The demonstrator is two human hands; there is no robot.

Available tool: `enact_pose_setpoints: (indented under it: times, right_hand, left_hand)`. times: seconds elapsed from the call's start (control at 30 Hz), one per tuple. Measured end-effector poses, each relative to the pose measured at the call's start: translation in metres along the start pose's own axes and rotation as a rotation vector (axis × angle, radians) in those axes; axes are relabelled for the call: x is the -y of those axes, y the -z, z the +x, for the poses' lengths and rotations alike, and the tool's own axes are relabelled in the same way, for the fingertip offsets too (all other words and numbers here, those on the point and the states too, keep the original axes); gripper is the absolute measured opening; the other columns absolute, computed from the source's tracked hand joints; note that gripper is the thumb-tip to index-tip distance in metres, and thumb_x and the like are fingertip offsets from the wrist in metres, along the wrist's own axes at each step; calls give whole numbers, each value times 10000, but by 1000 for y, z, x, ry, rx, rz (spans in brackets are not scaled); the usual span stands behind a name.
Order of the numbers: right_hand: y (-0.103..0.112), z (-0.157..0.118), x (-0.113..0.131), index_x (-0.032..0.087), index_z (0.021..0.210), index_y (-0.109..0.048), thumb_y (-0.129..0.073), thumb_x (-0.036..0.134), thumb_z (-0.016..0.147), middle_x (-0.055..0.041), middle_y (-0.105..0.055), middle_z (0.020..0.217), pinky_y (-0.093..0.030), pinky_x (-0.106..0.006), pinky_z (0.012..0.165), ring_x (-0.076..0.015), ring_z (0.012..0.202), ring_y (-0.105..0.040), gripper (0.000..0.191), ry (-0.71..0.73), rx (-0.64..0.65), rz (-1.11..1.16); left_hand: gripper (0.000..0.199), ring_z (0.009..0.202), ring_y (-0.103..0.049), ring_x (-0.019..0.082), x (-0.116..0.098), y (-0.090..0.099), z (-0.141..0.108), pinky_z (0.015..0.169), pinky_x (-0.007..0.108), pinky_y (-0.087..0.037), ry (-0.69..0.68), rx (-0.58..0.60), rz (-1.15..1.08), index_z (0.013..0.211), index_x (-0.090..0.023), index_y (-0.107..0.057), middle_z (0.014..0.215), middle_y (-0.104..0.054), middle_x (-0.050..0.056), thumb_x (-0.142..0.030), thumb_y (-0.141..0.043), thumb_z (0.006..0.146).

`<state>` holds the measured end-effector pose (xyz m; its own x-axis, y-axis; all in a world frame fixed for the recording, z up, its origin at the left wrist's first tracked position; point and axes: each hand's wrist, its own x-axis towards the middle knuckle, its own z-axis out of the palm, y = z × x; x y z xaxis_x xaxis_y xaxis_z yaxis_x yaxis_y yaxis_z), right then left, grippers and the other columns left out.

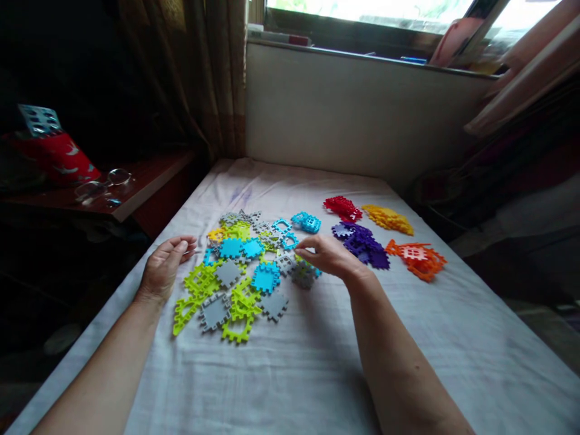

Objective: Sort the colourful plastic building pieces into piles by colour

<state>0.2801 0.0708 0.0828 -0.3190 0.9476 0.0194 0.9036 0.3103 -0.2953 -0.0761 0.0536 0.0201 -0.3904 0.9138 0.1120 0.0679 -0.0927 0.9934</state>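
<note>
Beside the left edge of a mixed pile, my left hand [164,267] hovers with loosely curled fingers, slightly apart, and nothing visible in them. My right hand [319,254] reaches over the pile's right side, its fingertips pinched together near a blue toothed frame [290,241]; whether they hold a piece is hidden. The pile mixes flat interlocking plastic pieces: lime green pieces [199,283], grey squares [215,312] and blue squares [266,277]. A small yellow piece [216,234] lies at its upper left. Just beyond my right hand is a small heap of blue pieces [307,222].
Sorted heaps lie to the right: red pieces [342,208], yellow pieces [388,219], purple pieces [365,244] and orange pieces [421,261]. A pale sheet [281,386] covers the surface. Eyeglasses [102,185] and a red pouch [57,158] sit on a side table [149,175] at left.
</note>
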Motion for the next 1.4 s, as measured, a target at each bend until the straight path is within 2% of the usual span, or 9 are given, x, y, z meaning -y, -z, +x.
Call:
enact_pose_setpoints:
  times: [0.13,0.23,0.5,0.6,0.77,0.93,1.07,1.27,1.4]
  right_hand:
    - [16,-4,-23,277,1052,-788,-682,236,793,-26,-786,1012,-494,-253,730,-198,894,-713,283,-233,171,-43]
    - [13,-6,-30,292,1099,-776,-768,245,672,-40,-774,1042,-503,-264,706,-221,892,-708,429,-244,268,-123]
    - [8,-3,-27,242,1017,-771,-720,245,724,-64,-770,994,-458,-266,664,-223,873,-698,298,-287,251,-106]
    - [5,2,-37,228,936,-761,-672,211,776,-47,-768,933,-446,-247,668,-186,824,-685,184,-303,119,-23]
    - [-16,19,-51,213,955,-729,-648,233,846,-39,-758,910,-458,-254,732,-175,826,-681,137,-438,-325,91]
    - [-26,25,-53,178,1048,-722,-632,237,879,-78,-758,1012,-486,-279,803,-191,890,-691,200,-508,-387,172]
    - [-23,21,-48,203,1111,-731,-585,216,898,-85,-737,1107,-493,-298,856,-196,936,-682,259,-452,-402,106]
    - [-31,21,-15,322,1106,-765,-606,280,908,-34,-709,1173,-498,-294,842,-208,1038,-645,257,-142,-135,-52]
    - [-41,22,0,314,1122,-770,-583,255,923,-58,-679,1239,-490,-319,899,-232,1108,-611,279,-35,-89,-163]
  left_hand:
    - [464,855,-678,182,-1,0,0,760,294,-565,19,-17,-31,883,-187,-716,988,-738,82,-549,-789,602]
    - [462,857,-668,177,0,0,0,765,293,-560,17,-22,-34,880,-181,-716,988,-737,80,-542,-801,605]
    - [450,871,-663,166,2,1,1,783,275,-551,26,-22,-30,873,-186,-724,975,-733,62,-533,-814,601]
    - [461,875,-657,170,1,1,2,786,280,-547,38,-27,-38,855,-188,-722,972,-732,59,-538,-829,575]
    - [499,861,-648,162,-2,-1,0,779,281,-537,53,-28,-28,866,-185,-719,961,-725,48,-562,-822,556]
    - [516,853,-648,141,-5,-3,-1,794,259,-525,61,-19,-48,874,-188,-723,942,-725,28,-562,-838,538]
    - [525,839,-650,134,-7,-3,-2,791,253,-521,74,-25,-50,868,-192,-724,934,-726,19,-566,-846,520]
    - [525,843,-651,132,-6,-2,-2,796,248,-512,71,-32,-48,857,-189,-721,917,-725,16,-570,-845,517]
    - [521,852,-652,131,-5,-3,-2,799,246,-507,66,-25,-44,863,-190,-720,932,-726,19,-568,-840,525]
